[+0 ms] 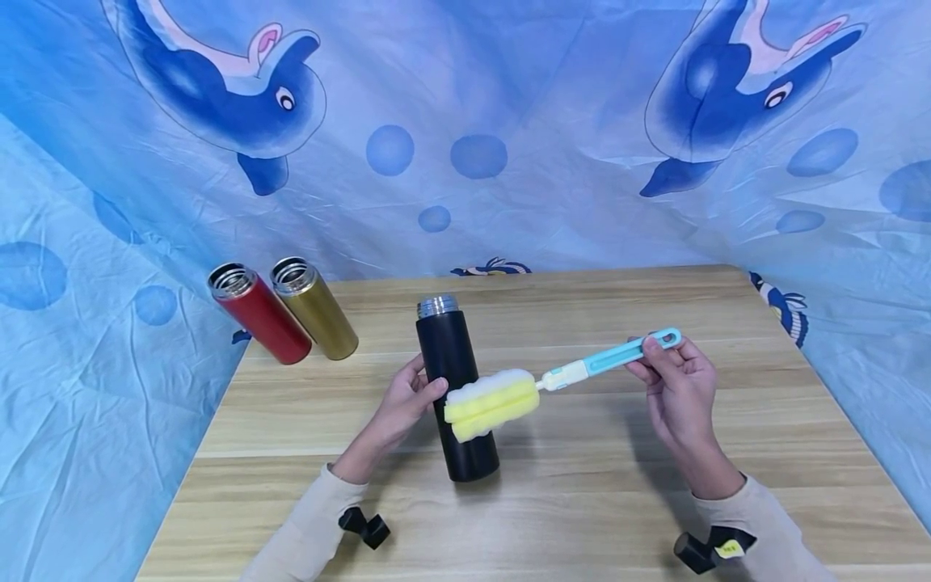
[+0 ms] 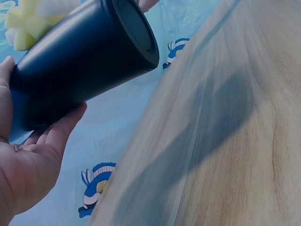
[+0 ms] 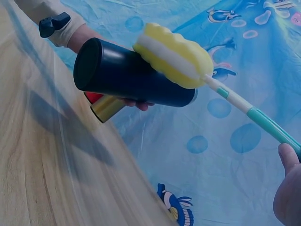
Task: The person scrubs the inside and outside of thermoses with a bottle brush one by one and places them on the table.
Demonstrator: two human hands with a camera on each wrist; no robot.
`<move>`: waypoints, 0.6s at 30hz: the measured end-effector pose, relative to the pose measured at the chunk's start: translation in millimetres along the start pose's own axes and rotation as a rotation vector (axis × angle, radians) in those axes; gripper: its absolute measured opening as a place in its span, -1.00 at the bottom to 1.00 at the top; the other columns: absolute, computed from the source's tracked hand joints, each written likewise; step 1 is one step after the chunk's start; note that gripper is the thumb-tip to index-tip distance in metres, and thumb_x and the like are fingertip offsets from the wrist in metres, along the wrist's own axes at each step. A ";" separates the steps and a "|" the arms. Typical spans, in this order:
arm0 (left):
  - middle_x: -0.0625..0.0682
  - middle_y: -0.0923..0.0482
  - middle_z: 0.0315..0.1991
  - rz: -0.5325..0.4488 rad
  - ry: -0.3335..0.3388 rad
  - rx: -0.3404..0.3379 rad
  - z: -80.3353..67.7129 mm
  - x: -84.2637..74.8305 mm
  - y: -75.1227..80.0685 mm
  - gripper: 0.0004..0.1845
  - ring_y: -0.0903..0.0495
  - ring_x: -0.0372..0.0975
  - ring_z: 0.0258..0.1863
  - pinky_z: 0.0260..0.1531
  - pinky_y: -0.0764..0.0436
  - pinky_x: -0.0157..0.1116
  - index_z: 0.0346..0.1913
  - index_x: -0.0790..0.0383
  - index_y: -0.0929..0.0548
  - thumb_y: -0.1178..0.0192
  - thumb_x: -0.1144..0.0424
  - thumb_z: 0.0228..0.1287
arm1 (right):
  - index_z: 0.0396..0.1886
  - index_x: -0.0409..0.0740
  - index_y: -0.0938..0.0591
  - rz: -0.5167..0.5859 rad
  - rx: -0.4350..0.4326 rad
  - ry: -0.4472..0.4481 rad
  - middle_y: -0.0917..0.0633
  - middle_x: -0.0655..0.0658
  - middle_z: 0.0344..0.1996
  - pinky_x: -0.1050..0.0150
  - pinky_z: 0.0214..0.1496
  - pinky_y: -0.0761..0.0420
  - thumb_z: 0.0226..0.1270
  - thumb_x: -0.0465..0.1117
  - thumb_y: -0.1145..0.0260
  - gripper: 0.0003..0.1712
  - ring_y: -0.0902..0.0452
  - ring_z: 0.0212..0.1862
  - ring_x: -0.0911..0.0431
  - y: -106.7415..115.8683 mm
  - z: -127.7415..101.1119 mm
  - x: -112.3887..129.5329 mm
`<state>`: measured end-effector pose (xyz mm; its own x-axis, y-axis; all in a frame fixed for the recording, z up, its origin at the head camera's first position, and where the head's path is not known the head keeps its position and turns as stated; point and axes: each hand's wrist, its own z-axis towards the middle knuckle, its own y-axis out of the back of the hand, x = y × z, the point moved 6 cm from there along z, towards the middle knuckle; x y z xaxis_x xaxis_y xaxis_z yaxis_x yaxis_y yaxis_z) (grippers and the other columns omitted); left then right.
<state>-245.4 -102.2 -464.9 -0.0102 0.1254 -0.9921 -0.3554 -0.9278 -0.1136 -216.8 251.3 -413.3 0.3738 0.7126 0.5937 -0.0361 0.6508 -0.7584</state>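
Note:
My left hand grips a black thermos bottle around its middle, lifted off the table and tilted, its steel threaded mouth bare at the far end. In the left wrist view the bottle's flat base faces the table side. My right hand pinches the turquoise handle of a bottle brush near its looped end. The brush's yellow and white sponge head lies across the front of the bottle in the head view, outside it; whether they touch I cannot tell.
A red thermos bottle and a gold thermos bottle, both uncapped, stand side by side at the table's back left corner. The wooden table ends at a blue dolphin-print sheet behind and at both sides.

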 end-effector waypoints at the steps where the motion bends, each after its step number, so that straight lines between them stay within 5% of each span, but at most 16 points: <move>1: -0.04 -0.74 -0.24 0.001 0.000 0.001 -0.3 -0.6 -0.3 -0.23 -0.66 -0.31 -0.34 -0.37 -0.66 -0.39 0.46 0.43 -0.26 -0.31 0.12 0.34 | -0.21 -0.53 -0.57 -0.001 -0.006 0.000 -0.78 -0.35 -0.35 0.26 -0.28 -0.74 0.39 -0.64 -0.14 -0.90 -0.81 -0.32 -0.03 0.5 0.2 0.0; 18: -0.04 -0.78 -0.21 -0.252 -0.004 0.136 -1.3 -3.6 -10.1 -0.37 -0.74 -0.31 -0.33 -0.27 -0.73 -0.37 0.41 0.55 -0.12 -0.04 0.39 0.35 | -0.25 -0.50 -0.58 -0.076 -0.104 0.006 -0.79 -0.34 -0.37 0.28 -0.31 -0.73 0.35 -0.61 -0.23 -0.95 -0.80 -0.36 0.01 9.9 0.0 0.5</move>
<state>-240.5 -93.7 -460.2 0.0902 0.3476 -0.9333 -0.4690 -0.8119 -0.3477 -216.9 258.1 -420.6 0.3773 0.6603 0.6493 0.0886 0.6722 -0.7350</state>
